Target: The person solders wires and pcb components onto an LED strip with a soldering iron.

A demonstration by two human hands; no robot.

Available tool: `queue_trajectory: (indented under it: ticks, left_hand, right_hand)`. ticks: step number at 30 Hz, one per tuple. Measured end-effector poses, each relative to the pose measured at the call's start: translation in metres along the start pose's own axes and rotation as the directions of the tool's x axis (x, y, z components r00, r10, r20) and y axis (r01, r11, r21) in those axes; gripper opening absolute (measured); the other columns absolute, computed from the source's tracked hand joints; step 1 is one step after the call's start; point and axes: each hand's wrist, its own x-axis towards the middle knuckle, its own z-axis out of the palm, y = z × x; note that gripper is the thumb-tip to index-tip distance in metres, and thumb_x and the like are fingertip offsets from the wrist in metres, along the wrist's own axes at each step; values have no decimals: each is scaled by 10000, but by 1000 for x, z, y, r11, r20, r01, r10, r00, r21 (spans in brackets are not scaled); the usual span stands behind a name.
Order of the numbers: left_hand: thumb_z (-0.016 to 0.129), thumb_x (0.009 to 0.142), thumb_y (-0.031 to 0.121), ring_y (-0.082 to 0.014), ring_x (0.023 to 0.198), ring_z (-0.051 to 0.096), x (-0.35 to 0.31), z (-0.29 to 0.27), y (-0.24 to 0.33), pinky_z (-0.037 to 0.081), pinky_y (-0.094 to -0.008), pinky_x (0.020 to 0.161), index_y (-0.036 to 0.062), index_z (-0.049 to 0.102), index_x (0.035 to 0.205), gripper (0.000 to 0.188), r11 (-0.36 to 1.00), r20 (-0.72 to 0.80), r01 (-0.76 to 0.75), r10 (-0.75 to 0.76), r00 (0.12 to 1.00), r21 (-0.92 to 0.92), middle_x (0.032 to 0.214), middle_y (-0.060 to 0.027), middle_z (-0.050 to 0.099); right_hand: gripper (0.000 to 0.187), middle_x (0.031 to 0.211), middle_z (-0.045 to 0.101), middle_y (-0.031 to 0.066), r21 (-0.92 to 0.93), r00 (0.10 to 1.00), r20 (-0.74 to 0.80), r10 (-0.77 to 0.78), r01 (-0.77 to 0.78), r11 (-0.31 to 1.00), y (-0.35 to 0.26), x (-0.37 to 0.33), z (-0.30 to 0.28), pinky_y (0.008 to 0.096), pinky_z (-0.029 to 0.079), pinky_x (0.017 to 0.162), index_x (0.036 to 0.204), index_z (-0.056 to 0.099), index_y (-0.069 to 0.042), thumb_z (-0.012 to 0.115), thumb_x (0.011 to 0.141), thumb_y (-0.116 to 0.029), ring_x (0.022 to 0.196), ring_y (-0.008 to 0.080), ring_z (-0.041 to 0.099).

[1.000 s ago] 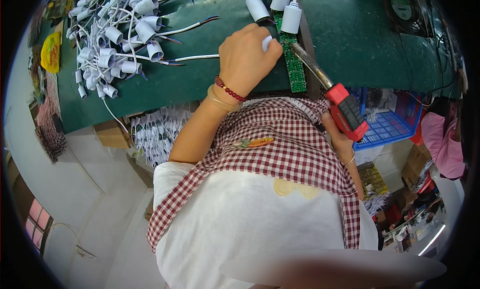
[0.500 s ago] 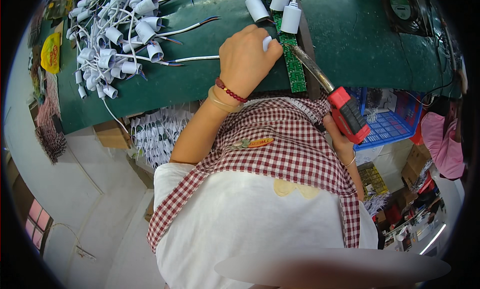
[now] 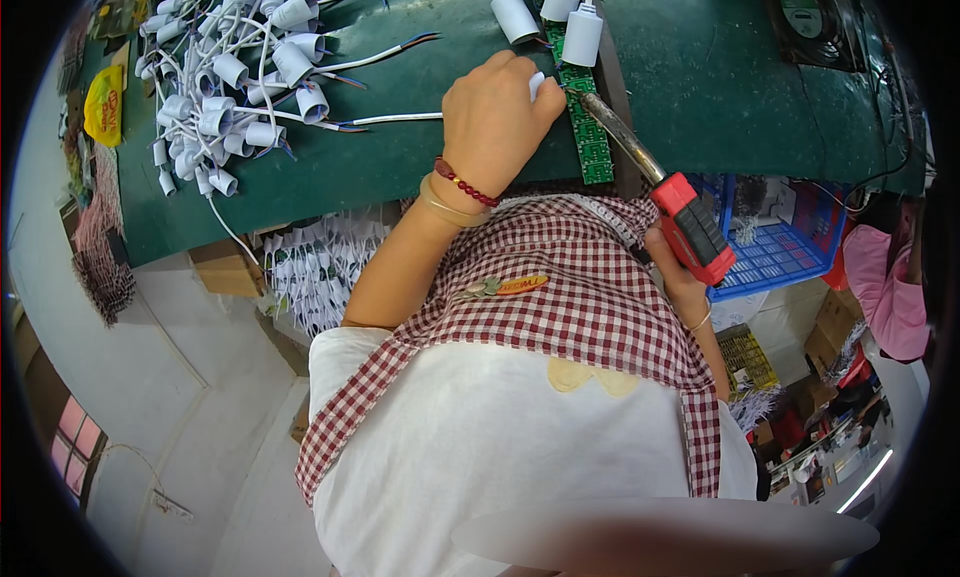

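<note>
My left hand [image 3: 497, 117] is closed over the near part of the bench, its fingers curled out of sight. A small white piece [image 3: 537, 85] shows between its thumb and forefinger; most of it is hidden. My right hand [image 3: 678, 267] grips a soldering iron [image 3: 692, 227] with a red and black handle. The iron's metal barrel slants up to a narrow green circuit board strip [image 3: 592, 142], its tip at the board beside my left thumb; contact cannot be made out. White lamp sockets [image 3: 581, 37] with cables sit at the strip's far end.
A heap of white lamp sockets [image 3: 213, 117] with stripped cables covers the left of the green bench [image 3: 700, 107]. A black fan [image 3: 805, 22] stands at the far right. A blue crate [image 3: 775, 247] is below the right edge, and a yellow bag [image 3: 103, 105] hangs far left.
The soldering iron has shifted very slightly to the left with my right hand. My left hand stays nearly in place, still closed on the white piece.
</note>
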Motion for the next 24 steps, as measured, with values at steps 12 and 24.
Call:
queue_trajectory:
  ticks: [12,24]
  left_hand:
    - [589,787,200,-383,647,574,-3,0,0,458,-448,584,-26,597,722,235,1000,-12,0,-1,1000,-24,734,-180,585]
    - [593,801,218,-366,734,605,0,-15,-1,469,-430,662,29,630,860,202,994,148,-5,21,989,-108,817,-169,622]
  right_hand:
    - [119,757,566,71,94,998,-32,52,-49,994,-10,2,-2,281,420,547,824,623,-19,689,726,-4,611,160,548]
    - [109,752,578,68,105,997,-35,62,-58,993,-8,1,-4,278,431,555,827,629,-10,692,738,-6,609,155,555]
